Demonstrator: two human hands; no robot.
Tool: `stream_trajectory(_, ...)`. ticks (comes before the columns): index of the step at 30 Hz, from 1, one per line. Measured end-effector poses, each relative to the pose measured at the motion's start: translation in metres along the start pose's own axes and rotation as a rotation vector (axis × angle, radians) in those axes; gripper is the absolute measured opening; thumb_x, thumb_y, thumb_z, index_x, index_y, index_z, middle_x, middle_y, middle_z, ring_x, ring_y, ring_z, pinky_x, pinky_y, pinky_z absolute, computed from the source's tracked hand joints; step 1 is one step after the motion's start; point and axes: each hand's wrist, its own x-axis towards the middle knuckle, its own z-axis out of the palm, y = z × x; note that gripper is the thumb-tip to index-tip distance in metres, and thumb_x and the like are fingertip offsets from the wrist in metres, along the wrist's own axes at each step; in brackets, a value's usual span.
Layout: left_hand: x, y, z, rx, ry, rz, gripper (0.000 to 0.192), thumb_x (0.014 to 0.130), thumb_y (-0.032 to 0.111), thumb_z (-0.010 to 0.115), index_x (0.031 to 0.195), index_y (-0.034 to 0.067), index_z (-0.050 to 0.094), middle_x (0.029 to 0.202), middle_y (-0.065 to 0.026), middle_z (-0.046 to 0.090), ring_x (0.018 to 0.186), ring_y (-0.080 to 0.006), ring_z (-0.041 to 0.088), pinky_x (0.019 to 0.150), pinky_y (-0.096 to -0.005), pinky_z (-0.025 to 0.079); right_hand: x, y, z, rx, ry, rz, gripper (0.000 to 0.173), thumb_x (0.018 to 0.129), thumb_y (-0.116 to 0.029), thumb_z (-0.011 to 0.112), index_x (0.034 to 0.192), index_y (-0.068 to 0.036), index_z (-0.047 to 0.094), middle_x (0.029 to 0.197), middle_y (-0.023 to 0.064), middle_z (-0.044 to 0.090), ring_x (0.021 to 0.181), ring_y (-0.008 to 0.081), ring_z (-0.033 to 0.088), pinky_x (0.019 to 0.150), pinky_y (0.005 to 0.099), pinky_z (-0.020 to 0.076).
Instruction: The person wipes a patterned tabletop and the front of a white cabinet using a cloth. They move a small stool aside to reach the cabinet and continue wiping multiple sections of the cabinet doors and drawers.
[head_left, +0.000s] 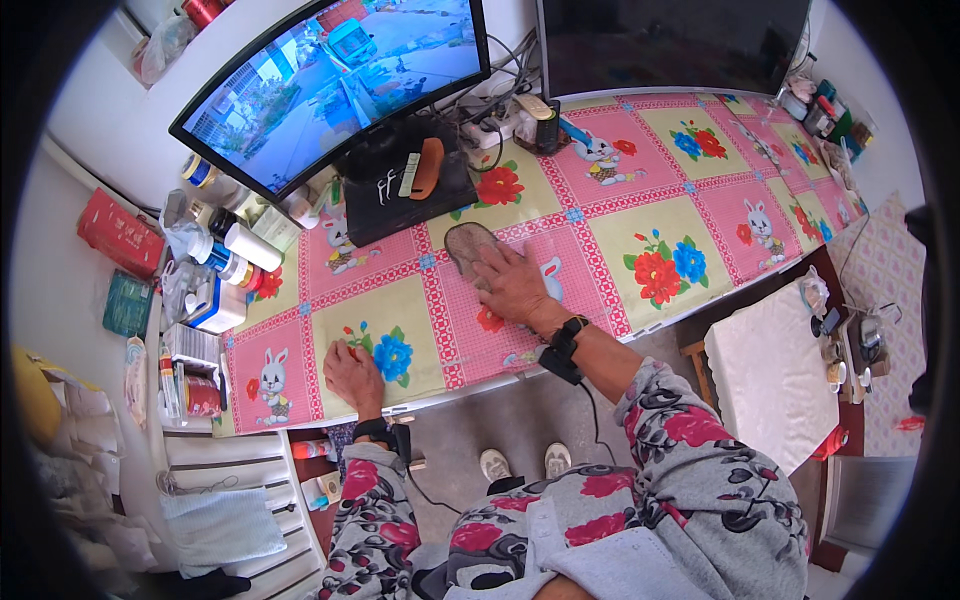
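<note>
Near the middle of the table, my right hand (516, 283) lies spread over the lower part of a grey-brown cloth pad (471, 244), whose upper edge shows beyond the fingers. The pad rests flat on a patterned tablecloth (660, 217) with rabbits and flowers. My left hand (355, 375) rests on the cloth at the near edge, fingers curled, beside a printed blue flower; whether anything is under them I cannot tell. Each wrist wears a black strap with a cable.
A lit monitor (337, 82) stands behind a black box (409, 184) bearing an orange comb-like object. Bottles (253, 246) and boxes crowd the left end. A large dark screen (667, 45) stands at the back right. A cloth-covered stool or small table (772, 375) is at right.
</note>
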Motion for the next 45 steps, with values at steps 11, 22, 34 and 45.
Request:
stream_trajectory(11,0.001,0.001,-0.002,0.004,-0.027,-0.011,0.037,0.087,0.029,0.055,0.119,0.01,0.055,0.128,-0.006,0.05,0.121,-0.0281,0.042,0.097,-0.0447,0.033,-0.075,0.164,-0.088,-0.277,-0.205,0.614,0.05,0.088,-0.034,0.05,0.136,-0.022,0.044,0.152,0.0012,0.026,0.136,0.0273,0.032,0.103,0.0676,0.0239)
stream_trajectory(22,-0.001,-0.003,0.001,-0.007,-0.006,0.026,0.038,0.087,0.029,0.055,0.119,0.009,0.056,0.128,-0.0073,0.05,0.12,-0.0286,0.042,0.097,-0.045,0.034,-0.198,0.161,-0.104,-0.308,0.144,0.794,0.045,0.081,-0.029,0.059,0.123,-0.014,0.057,0.141,0.0069,0.042,0.132,0.0308,0.035,0.103,0.0552,0.031)
stream_trajectory(34,-0.003,-0.006,0.004,-0.047,0.026,0.055,0.042,0.084,0.027,0.058,0.119,0.004,0.055,0.129,-0.0092,0.048,0.121,-0.0299,0.042,0.099,-0.0456,0.032,-0.206,0.175,-0.087,-0.201,0.355,0.645,0.043,0.079,-0.02,0.06,0.12,-0.007,0.057,0.139,0.0159,0.041,0.128,0.0409,0.034,0.108,0.0482,0.0294)
stream_trajectory(45,-0.008,0.024,0.002,-0.354,0.026,0.137,0.053,0.083,0.022,0.06,0.128,-0.004,0.047,0.132,-0.0223,0.047,0.125,-0.0387,0.041,0.106,-0.0469,0.03,-0.209,0.175,-0.085,-0.215,0.292,0.7,0.046,0.081,-0.028,0.058,0.124,-0.011,0.055,0.142,0.0104,0.038,0.133,0.0357,0.031,0.107,0.0546,0.0254)
